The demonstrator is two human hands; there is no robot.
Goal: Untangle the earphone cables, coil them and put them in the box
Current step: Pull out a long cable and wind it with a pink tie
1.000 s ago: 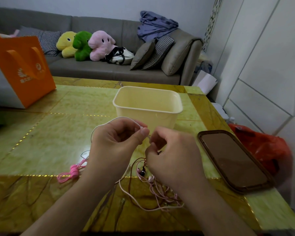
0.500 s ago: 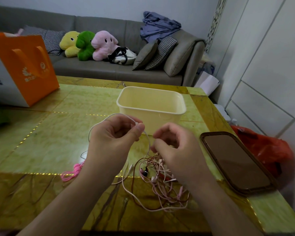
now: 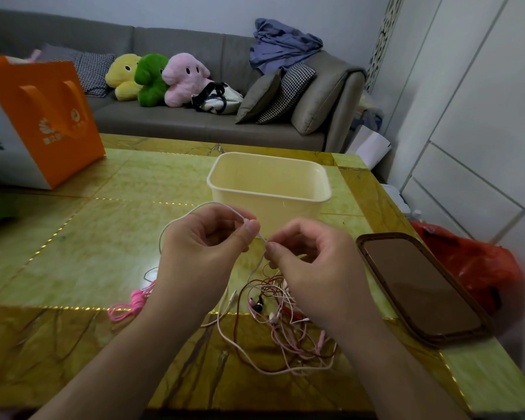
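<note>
A tangle of pink, white and dark red earphone cables (image 3: 281, 334) lies on the green table in front of me. My left hand (image 3: 200, 253) pinches a white cable (image 3: 181, 218) between thumb and fingers; the cable loops up and over that hand. My right hand (image 3: 312, 268) pinches the same white cable a little lower, just above the tangle. The cream plastic box (image 3: 267, 192) stands open behind my hands. A coiled bright pink cable (image 3: 134, 301) lies to the left, partly hidden by my left forearm.
A brown oval lid (image 3: 422, 292) lies at the right of the table (image 3: 73, 237). An orange paper bag (image 3: 40, 116) stands at the back left. A red plastic bag (image 3: 473, 268) sits beyond the right edge. A grey sofa with plush toys is behind.
My hands have risen slightly above the tangle and drawn a short stretch of white cable taut between them. More of the tangle shows below my right hand.
</note>
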